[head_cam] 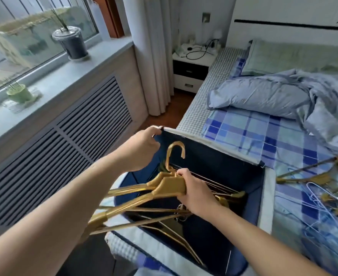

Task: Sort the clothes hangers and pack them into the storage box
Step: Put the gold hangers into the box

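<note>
Head: right hand [194, 193] fingers grip gold hanger bundle [170, 186] (count unclear); left hand [142, 146] pinches storage box [263, 196] rim.

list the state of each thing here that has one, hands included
storage box: open, on the bed, some hangers inside
gold hanger bundle: gripped, partly over the box
left hand: pinching the box's far corner
right hand: gripping the bundle
loose hangers: lying unpacked on the bed

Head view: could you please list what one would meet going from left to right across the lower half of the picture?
Radiator grille → left hand on the storage box corner → right hand gripping the gold hangers → loose hangers on the checked bedsheet.
</note>
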A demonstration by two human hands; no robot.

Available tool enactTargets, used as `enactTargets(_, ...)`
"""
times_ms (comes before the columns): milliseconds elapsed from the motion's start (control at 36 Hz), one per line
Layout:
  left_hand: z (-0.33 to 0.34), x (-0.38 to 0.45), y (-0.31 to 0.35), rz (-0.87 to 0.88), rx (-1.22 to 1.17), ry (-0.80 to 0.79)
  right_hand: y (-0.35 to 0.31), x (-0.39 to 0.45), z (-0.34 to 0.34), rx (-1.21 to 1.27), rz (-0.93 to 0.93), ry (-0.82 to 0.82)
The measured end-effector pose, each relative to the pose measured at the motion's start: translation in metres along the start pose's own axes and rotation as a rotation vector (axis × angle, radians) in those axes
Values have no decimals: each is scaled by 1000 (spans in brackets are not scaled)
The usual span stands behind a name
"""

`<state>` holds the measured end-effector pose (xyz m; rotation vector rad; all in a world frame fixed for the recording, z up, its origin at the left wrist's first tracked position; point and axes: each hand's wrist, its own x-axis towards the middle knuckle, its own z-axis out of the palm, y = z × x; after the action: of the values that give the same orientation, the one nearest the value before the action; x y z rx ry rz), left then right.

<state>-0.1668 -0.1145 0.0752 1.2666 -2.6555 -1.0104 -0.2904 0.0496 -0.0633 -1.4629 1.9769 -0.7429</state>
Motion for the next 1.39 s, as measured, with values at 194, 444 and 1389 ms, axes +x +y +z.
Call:
enactTargets(194, 21, -39, -85, -158, -103, 324, 72, -1, 48, 441, 490, 8)
enactTargets(444, 85, -99, -154, -511, 104, 216, 131, -22, 91, 117, 712, -171)
enactTargets(1389, 119, -117, -174, -412, 463, 84, 122, 13, 186, -417, 730, -831)
